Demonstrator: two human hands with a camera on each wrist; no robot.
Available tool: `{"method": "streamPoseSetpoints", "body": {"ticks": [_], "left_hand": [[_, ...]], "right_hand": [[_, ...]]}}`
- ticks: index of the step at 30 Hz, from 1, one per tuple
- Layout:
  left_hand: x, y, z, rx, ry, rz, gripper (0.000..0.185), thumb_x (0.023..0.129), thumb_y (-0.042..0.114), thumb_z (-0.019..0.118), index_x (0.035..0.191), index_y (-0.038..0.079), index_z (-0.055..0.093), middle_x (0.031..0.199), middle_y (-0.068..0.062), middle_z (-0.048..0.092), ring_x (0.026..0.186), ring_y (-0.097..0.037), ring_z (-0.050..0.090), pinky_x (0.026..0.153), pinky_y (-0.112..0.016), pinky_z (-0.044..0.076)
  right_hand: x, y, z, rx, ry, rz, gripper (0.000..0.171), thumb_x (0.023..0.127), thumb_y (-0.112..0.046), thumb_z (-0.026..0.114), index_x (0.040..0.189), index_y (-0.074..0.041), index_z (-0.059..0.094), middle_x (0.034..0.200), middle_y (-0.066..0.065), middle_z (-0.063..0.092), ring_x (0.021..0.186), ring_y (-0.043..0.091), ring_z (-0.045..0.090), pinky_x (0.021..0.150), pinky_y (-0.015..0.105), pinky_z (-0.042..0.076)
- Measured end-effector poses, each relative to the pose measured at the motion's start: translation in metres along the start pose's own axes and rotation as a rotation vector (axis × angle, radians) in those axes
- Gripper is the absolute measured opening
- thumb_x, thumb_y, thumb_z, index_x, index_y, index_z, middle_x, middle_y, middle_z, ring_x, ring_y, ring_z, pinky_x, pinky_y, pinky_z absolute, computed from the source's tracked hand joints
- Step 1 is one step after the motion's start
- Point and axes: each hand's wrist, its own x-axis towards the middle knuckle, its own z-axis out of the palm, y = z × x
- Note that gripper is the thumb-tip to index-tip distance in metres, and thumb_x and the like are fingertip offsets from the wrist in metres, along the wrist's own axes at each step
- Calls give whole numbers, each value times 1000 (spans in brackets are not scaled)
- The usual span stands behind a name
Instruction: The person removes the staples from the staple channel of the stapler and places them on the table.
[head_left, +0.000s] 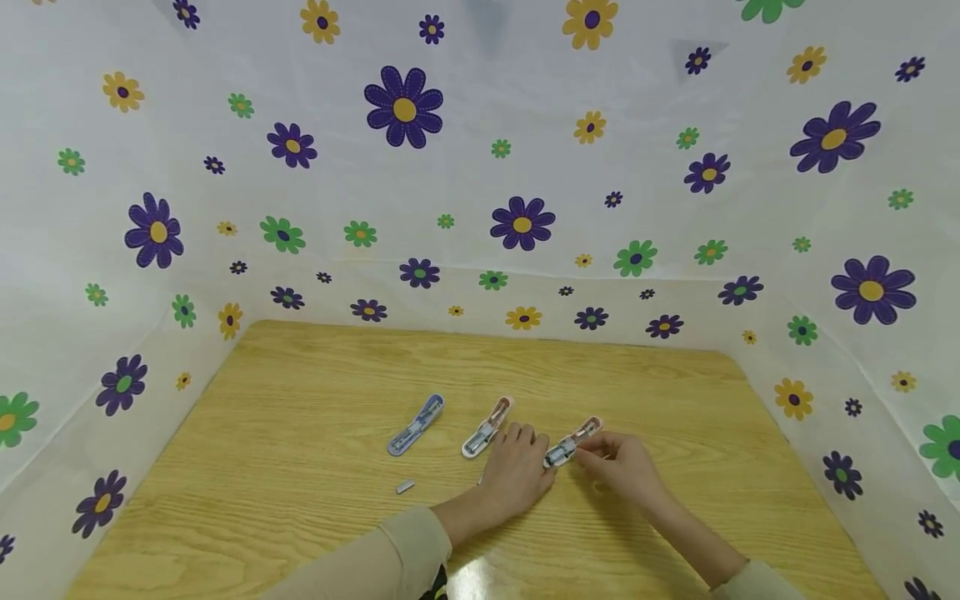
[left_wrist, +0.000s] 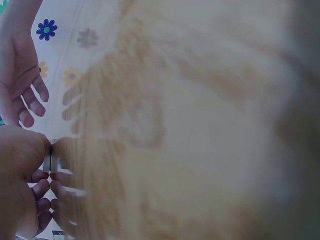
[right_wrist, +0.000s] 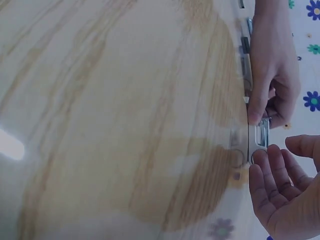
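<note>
Three small staplers lie open on the wooden table (head_left: 300, 467): a blue stapler (head_left: 416, 425), a pink stapler (head_left: 487, 427) in the middle, and a second pink stapler (head_left: 576, 440) on the right. My left hand (head_left: 517, 468) pinches the near end of the right pink stapler (right_wrist: 260, 134) between thumb and fingers (right_wrist: 257, 107). In the left wrist view the left thumb (left_wrist: 30, 150) presses on its metal part (left_wrist: 47, 162). My right hand (head_left: 622, 462) sits beside that stapler's far end, its fingers (right_wrist: 272, 175) relaxed, loosely bent and holding nothing.
A short strip of staples (head_left: 405, 487) lies on the table in front of the blue stapler. White sheeting printed with flowers (head_left: 480, 167) walls the table at the back and on both sides. Beige sleeves (head_left: 405, 550) cover both forearms.
</note>
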Motion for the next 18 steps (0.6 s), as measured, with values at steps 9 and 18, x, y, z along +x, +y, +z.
{"method": "streamPoseSetpoints", "body": {"ticks": [9, 18], "left_hand": [[-1, -2, 0, 9, -34, 13, 36, 100, 52, 67, 114, 19, 68, 104, 1, 65, 98, -17, 55, 80, -30, 45], [0, -1, 1, 11, -50, 7, 37, 101, 53, 65, 117, 20, 67, 107, 1, 65, 101, -17, 55, 81, -31, 45]], "right_hand": [[5, -2, 14, -60, 6, 29, 17, 99, -10, 72, 108, 4, 75, 85, 11, 72, 65, 13, 64, 55, 22, 52], [9, -7, 19, -89, 22, 24, 15, 99, -7, 70, 106, 5, 77, 87, 12, 78, 67, 15, 68, 53, 22, 51]]}}
